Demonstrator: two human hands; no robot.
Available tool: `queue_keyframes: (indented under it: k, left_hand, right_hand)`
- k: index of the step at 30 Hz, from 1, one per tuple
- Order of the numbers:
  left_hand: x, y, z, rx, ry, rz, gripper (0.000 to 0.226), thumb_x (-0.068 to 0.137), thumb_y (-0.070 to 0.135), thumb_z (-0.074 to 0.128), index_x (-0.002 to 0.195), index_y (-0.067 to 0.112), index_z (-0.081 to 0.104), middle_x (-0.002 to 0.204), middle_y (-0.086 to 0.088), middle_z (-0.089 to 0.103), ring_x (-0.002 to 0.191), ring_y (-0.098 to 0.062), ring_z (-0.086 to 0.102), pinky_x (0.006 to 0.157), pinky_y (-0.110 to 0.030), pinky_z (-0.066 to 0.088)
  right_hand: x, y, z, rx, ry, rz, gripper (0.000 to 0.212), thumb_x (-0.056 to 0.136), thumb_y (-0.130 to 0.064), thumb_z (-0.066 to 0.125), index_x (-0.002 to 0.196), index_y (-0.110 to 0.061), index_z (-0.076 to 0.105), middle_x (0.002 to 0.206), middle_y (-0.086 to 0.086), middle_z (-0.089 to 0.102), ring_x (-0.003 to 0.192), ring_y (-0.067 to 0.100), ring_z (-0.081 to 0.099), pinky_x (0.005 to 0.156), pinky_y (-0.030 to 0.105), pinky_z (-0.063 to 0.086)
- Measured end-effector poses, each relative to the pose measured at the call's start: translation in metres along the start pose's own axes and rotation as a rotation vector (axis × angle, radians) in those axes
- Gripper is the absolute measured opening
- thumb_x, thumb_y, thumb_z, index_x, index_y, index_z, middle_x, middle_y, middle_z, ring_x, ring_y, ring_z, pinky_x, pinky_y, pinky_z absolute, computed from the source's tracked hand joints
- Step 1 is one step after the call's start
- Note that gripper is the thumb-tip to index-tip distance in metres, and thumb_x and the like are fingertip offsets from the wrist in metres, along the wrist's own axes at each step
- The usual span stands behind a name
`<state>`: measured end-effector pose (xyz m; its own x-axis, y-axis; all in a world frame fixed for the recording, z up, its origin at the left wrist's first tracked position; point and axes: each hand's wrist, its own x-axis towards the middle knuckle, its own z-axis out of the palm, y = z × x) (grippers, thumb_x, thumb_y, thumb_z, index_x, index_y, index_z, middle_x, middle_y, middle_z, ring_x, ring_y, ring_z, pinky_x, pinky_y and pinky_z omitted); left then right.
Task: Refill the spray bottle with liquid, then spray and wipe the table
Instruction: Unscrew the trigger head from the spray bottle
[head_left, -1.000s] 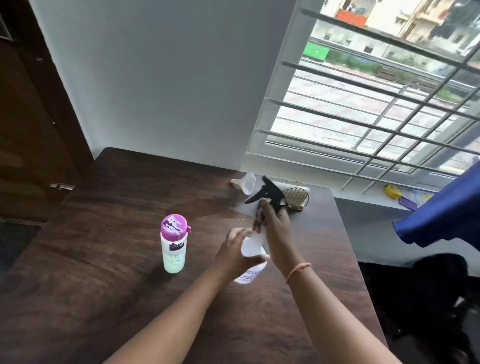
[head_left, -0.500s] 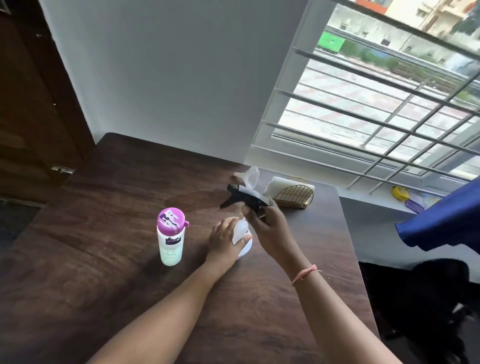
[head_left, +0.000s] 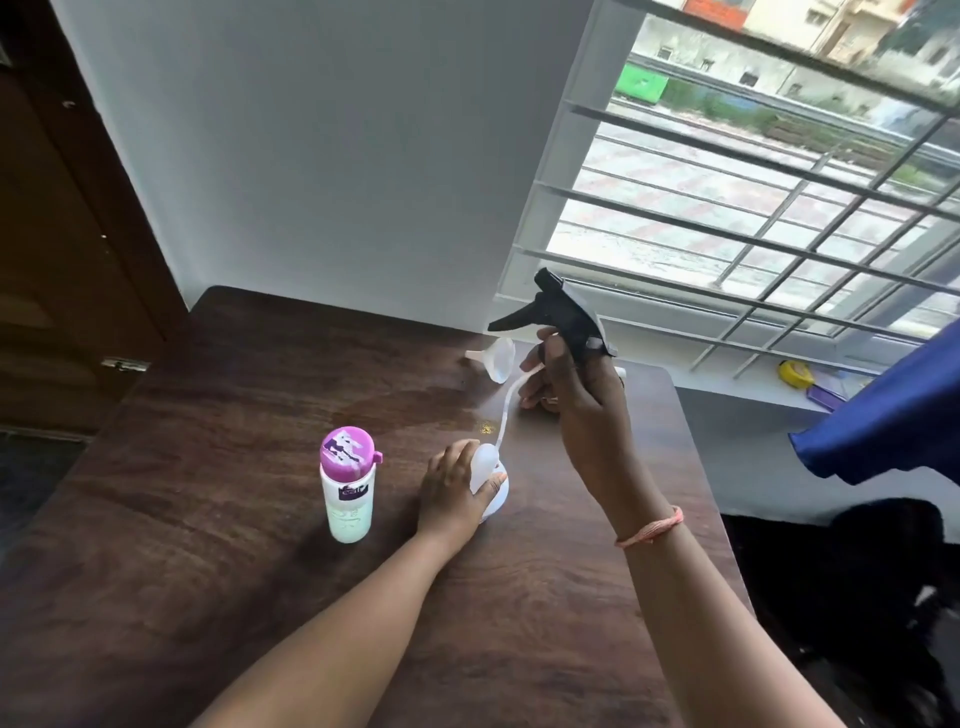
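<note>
Our right hand grips the black spray head, lifted, its tube trailing into the white spray bottle our left hand holds upright on the dark wooden surface. A purple-capped refill bottle stands beside, a funnel lies behind, near the barred window.

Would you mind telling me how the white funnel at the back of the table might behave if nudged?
The funnel lies on its side on the table, so it would probably roll in an arc. It looks like thin plastic, likely light and easily knocked.

The left hand holds the white bottle on the table. The right hand lifts the black sprayer.
</note>
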<state>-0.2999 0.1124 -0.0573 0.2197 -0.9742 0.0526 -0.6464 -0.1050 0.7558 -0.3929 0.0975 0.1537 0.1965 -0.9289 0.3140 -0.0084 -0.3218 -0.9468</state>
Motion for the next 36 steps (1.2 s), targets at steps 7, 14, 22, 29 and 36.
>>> queue_keyframes:
  k: [7, 14, 22, 29, 36]
  left_hand:
    - [0.002, -0.002, -0.001, 0.002, -0.014, -0.009, 0.051, 0.088, 0.049, 0.058, 0.128, 0.018, 0.05, 0.136, 0.0, 0.051, 0.118, -0.027, 0.047, 0.1, -0.037, 0.038]
    - [0.0, -0.001, -0.002, 0.013, -0.014, 0.022, 0.048, 0.088, 0.047, 0.059, 0.125, 0.016, 0.052, 0.132, 0.0, 0.052, 0.116, -0.029, 0.049, 0.098, -0.036, 0.038]
    - [0.002, 0.001, -0.004, 0.041, -0.018, 0.029, 0.05, 0.089, 0.047, 0.057, 0.127, 0.016, 0.051, 0.134, -0.001, 0.052, 0.117, -0.029, 0.048, 0.099, -0.036, 0.036]
    - [-0.001, 0.002, -0.005, 0.052, -0.009, 0.045, 0.048, 0.089, 0.043, 0.059, 0.128, 0.014, 0.052, 0.132, -0.004, 0.053, 0.116, -0.029, 0.049, 0.101, -0.035, 0.035]
    - [-0.004, -0.003, -0.002, 0.059, 0.052, 0.068, 0.045, 0.088, 0.039, 0.063, 0.123, 0.013, 0.054, 0.125, -0.006, 0.057, 0.109, -0.03, 0.052, 0.096, -0.039, 0.041]
  right_hand:
    - [-0.012, -0.015, 0.002, -0.1, -0.092, -0.174, 0.018, 0.097, -0.031, 0.048, 0.11, -0.034, 0.061, 0.083, 0.012, 0.06, 0.066, 0.026, 0.055, 0.062, 0.048, 0.049]
    - [-0.015, -0.037, -0.003, -0.16, 0.052, -0.219, 0.012, 0.097, -0.019, 0.048, 0.098, -0.028, 0.056, 0.082, 0.02, 0.059, 0.069, 0.031, 0.055, 0.067, 0.054, 0.047]
    - [-0.013, -0.032, -0.027, 0.002, 0.315, -0.15, 0.022, 0.104, -0.005, 0.036, 0.109, -0.015, 0.055, 0.088, 0.014, 0.055, 0.066, 0.023, 0.051, 0.063, 0.031, 0.047]
    - [-0.013, 0.04, -0.075, 0.21, 0.947, 0.294, 0.012, 0.104, -0.026, 0.043, 0.097, -0.016, 0.046, 0.078, 0.006, 0.049, 0.059, 0.015, 0.054, 0.06, 0.032, 0.054]
    - [-0.058, 0.138, -0.094, 0.771, 1.12, 0.93, 0.032, 0.106, -0.016, 0.027, 0.085, 0.001, 0.044, 0.121, 0.025, 0.052, 0.126, 0.033, 0.051, 0.111, 0.042, 0.037]
